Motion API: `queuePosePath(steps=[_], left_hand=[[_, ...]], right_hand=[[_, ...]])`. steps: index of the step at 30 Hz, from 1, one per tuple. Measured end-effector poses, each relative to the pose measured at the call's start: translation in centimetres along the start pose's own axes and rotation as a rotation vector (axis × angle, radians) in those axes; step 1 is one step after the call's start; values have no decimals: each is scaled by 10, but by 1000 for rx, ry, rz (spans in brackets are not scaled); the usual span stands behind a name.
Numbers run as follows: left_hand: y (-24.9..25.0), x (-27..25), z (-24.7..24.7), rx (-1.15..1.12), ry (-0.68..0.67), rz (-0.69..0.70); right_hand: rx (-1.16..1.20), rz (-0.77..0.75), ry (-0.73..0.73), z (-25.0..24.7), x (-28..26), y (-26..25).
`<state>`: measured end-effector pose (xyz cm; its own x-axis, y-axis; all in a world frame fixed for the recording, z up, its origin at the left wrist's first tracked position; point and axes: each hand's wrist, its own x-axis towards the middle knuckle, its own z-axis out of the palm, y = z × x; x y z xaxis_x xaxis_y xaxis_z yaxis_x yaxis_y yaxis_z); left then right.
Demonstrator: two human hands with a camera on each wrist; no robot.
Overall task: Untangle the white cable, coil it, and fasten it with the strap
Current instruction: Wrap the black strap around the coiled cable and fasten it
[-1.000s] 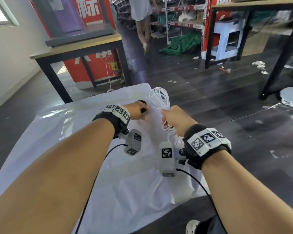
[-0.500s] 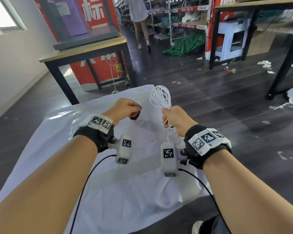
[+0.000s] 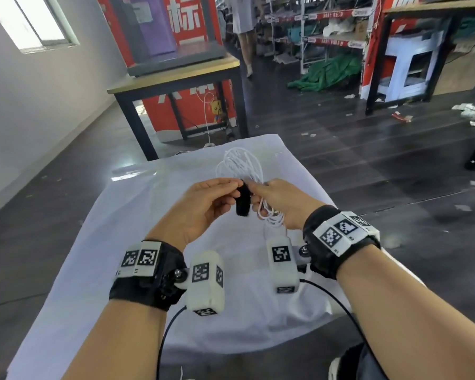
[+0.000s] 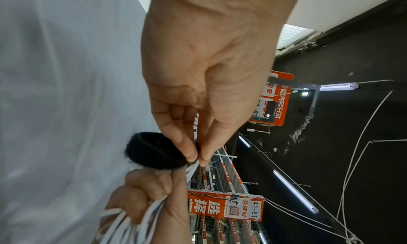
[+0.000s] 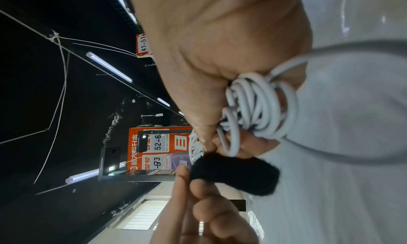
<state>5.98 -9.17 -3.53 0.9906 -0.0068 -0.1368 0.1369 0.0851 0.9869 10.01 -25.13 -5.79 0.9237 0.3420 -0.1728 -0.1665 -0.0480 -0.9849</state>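
White cable, already coiled, is held bunched in the curled fingers of the right hand above the cloth-covered table, while the black strap is pinched by the left hand beside the bundle, so fastening is judged in hand and wrapping the strap round the coil is called for next.

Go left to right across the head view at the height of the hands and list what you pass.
Left hand → black strap, pinched at its top → right hand gripping the white cable coil, all above the white table cover.
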Motion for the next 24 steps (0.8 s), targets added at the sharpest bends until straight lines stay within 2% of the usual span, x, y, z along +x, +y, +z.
queuePosePath(steps=[7,12,18,21,24], left_hand=[[0,-3,-10,167,39,76],[-1,-2,-19,338,86,142],[-4,-9,-28,595,194,285],[-3,-10,-33,503,257,251],[1,-8,-48,219,431,166]], right_hand=[[251,74,-38,16,1,-2],[347,80,-51,30,-1,-2],[315,63,-61,41,-4,-2],[265,53,-87,45,-7,-2],[231,55,-107,45,-11,-3]])
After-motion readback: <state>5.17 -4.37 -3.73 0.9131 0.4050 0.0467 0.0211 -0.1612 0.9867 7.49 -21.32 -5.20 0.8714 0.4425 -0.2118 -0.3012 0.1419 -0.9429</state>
